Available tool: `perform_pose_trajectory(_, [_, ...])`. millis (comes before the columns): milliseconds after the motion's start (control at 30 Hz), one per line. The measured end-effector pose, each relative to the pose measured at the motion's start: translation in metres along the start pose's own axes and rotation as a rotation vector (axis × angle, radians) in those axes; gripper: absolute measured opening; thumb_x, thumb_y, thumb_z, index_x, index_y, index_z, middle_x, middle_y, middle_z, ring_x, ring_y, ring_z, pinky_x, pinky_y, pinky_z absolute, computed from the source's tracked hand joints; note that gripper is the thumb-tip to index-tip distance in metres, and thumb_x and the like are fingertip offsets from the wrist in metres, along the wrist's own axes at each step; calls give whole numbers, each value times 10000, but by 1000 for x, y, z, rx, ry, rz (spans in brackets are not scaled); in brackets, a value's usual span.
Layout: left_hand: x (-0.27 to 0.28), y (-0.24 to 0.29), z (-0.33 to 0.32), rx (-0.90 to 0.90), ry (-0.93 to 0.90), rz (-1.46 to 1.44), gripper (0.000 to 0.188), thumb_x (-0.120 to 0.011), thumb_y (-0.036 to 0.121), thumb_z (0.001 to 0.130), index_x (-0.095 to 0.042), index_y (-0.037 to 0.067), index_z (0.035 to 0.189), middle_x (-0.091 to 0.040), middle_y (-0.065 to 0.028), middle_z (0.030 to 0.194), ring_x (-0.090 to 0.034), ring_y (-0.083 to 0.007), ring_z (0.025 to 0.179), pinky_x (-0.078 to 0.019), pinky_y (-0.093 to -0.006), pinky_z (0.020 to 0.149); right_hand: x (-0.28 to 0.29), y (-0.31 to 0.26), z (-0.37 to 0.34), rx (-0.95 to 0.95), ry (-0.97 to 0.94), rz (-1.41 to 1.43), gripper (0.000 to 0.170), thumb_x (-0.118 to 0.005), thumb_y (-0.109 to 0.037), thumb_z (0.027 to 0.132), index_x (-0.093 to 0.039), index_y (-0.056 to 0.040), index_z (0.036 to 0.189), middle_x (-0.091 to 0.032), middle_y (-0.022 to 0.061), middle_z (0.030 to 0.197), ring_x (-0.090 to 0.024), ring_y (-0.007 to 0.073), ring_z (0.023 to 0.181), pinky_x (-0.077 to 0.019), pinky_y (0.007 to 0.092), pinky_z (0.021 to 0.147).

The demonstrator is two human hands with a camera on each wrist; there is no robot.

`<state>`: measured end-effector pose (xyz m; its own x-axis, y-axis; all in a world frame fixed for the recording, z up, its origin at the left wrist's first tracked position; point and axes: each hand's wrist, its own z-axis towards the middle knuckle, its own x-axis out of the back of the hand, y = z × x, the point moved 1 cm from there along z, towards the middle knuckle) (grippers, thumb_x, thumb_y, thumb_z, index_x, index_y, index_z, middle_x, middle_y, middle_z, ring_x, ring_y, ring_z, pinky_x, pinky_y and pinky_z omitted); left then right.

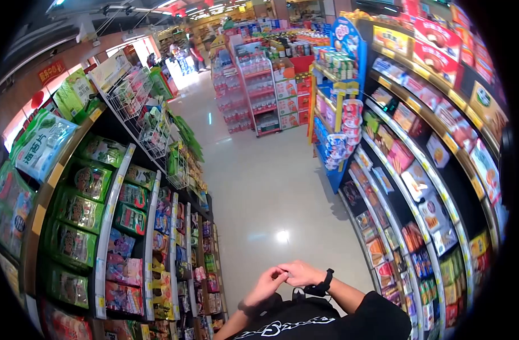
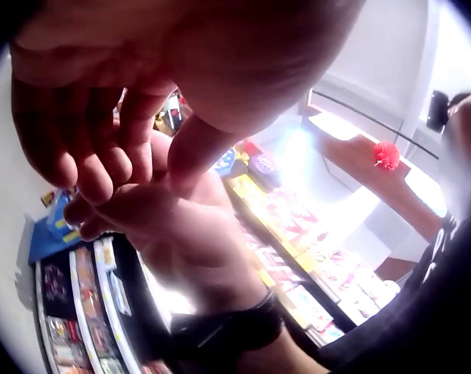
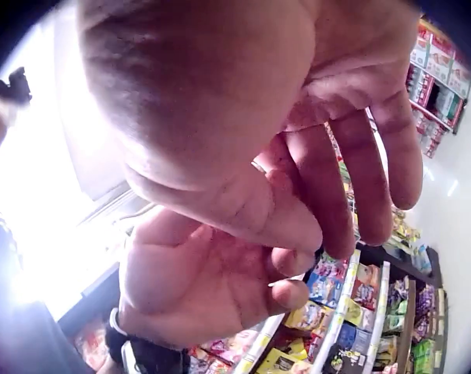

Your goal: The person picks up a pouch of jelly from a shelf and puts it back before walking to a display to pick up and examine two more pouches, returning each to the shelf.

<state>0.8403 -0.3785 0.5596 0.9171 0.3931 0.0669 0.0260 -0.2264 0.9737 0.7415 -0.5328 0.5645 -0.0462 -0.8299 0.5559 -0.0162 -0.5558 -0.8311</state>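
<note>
Hands meet at the bottom centre of the head view, low over the aisle floor (image 1: 259, 221). Their fingertips touch: the left hand (image 1: 266, 285) has its fingers loosely bent, while the right hand (image 1: 301, 273) keeps its fingers fairly straight, with its thumb against the left fingertips. They overlap so closely that I can't quite make out how each fingertip meets the other. Nearest to them is a black wristband (image 1: 328, 280), thick and matte, just behind the right hand. It wraps right round the wrist, so its long axis lies across the forearm, slanting from upper right to lower left. A second wristband (image 3: 154, 357), dark with a pale edge, circles the left wrist at the lower left of the right wrist view.

Below the hands, at the bottom edge, is a black shirt (image 1: 361, 317) with a white print. Green snack packets (image 1: 81, 211) fill shelves at the left of the frame, packaged snacks (image 1: 413, 184) line the right, and a blue display stand (image 1: 334, 181) is right of upper centre.
</note>
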Motion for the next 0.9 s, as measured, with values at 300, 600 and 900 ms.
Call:
perform_pose_trajectory(300, [106, -20, 180, 112, 221, 82, 292, -657, 259, 963, -694, -3, 1087, -713, -79, 958, -642, -139, 908, -514, -306, 823, 76, 85, 201, 15, -132, 66, 353, -597, -145, 810, -656, -60, 1148, -715, 181, 935, -694, 369, 818, -552, 413, 746])
perform_pose_trajectory(600, [245, 67, 421, -13, -10, 94, 298, -630, 235, 985, -689, -6, 1151, -730, -97, 1013, -662, -141, 919, -521, -305, 832, 232, 127, 400, 6, 89, -31, 213, -617, -122, 830, -627, -28, 1021, -679, 228, 897, -651, 433, 829, -536, 437, 721])
perform_pose_trajectory(900, [329, 122, 610, -190, 192, 261, 256, -705, 253, 926, -702, -3, 934, -652, -122, 866, -645, -206, 750, -516, -329, 684, 311, 238, 557, -87, 277, 262, 370, -638, -67, 813, -657, 5, 1176, -739, 145, 999, -719, 238, 907, -549, 332, 836])
